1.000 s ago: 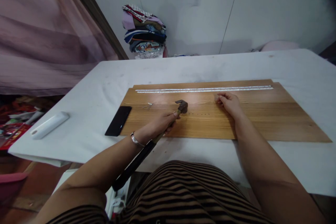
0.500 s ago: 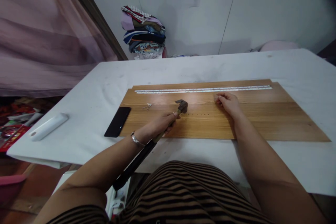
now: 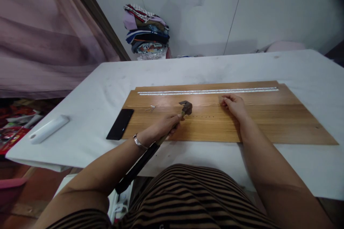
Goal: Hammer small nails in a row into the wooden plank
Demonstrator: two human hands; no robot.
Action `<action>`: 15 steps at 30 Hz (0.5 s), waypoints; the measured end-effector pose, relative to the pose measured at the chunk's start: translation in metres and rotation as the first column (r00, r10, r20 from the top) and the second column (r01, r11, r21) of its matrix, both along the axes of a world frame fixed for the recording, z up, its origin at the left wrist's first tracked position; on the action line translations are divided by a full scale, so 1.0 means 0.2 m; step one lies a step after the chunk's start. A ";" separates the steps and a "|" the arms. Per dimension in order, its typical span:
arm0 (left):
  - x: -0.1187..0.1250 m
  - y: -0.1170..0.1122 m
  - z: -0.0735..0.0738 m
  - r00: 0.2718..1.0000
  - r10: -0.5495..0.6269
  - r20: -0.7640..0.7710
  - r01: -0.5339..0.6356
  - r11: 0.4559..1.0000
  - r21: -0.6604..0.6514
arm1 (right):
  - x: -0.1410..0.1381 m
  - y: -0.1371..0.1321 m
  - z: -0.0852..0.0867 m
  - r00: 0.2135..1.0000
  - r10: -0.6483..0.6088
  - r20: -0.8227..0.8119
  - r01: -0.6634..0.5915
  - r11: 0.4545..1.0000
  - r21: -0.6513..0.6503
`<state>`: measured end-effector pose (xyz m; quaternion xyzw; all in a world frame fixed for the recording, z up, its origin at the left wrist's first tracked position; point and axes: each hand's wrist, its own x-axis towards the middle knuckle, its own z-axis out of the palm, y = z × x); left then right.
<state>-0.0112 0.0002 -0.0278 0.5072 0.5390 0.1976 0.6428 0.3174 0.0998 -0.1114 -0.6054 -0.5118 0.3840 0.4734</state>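
Observation:
A long wooden board (image 3: 268, 121) lies on a white table (image 3: 188, 66). My left hand (image 3: 163, 127) is closed round the handle of a hammer (image 3: 186, 107), close under its rusty head, which hovers just above the board. The handle's black end runs back past my wrist. To the right of the head, a short row of small dark nail dots (image 3: 204, 117) shows on the board. My right hand (image 3: 234, 104) rests on the board with its fingers curled, and whether anything is in them is hidden. A metal strip (image 3: 208, 91) lies along the board's far edge.
A few loose nails (image 3: 151, 108) lie on the board's left part. A black phone (image 3: 120, 123) sits at the board's left end, and a white oblong object (image 3: 48, 128) rests near the table's left edge. Folded clothes (image 3: 146, 32) are stacked against the wall behind.
The hammer head has lifted slightly and tilted; both hands have otherwise stayed in place.

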 end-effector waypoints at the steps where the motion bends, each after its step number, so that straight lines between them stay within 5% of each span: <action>1: 0.00 0.00 0.00 1.000 0.010 -0.002 -0.010 1.000 -0.013 | 0.00 0.00 0.00 1.000 0.000 -0.001 0.000 1.000 -0.001; 15: -0.01 0.00 0.01 0.999 0.043 0.003 -0.043 0.999 -0.030 | -0.01 0.00 0.00 1.000 -0.011 0.003 0.011 1.000 0.000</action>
